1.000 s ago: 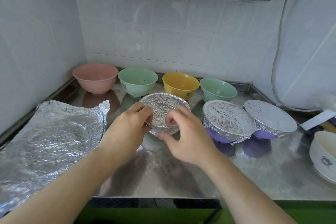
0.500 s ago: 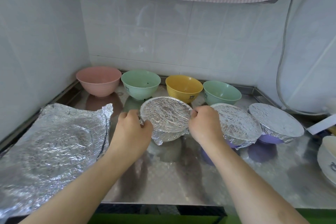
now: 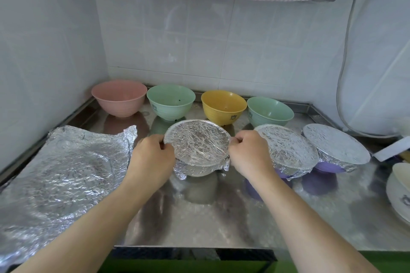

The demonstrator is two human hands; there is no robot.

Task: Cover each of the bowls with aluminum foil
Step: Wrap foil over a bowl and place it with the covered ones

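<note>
Both hands' grip, left hand (image 3: 153,157), right hand (image 3: 249,155), pinching foil-covered bowl (image 3: 197,146) rim

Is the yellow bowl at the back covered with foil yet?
No, the yellow bowl stands open, its bare inside showing, with no foil over it.

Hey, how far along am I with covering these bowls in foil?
Done: two purple bowls on the right wear foil. In hand: left hand and right hand crimp foil around the middle foil-covered bowl. Left: pink bowl, two green bowls, yellow bowl, the white bowl; loose foil sheet waits.
</note>
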